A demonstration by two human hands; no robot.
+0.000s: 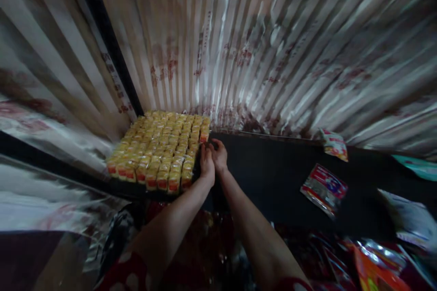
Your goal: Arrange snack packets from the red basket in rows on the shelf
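Note:
Small yellow packets [160,145] with orange-red labels stand in a tight block of several rows at the left end of a black table [259,173]. My left hand [207,166] is at the block's right side, its fingers stretched forward along the end row. Close against it is my right hand [219,154], fingers bent towards the left fingertips. Dim light and blur hide whether anything small lies between the two hands.
Corrugated sheeting [225,54] rises behind the table, with a dark post [109,36] at left. Rightward lie a red-and-silver packet [324,189], a white-and-red packet [333,144], a teal packet [416,167] and a whitish bag [409,218]. Shiny wrappers [378,268] fill the near right.

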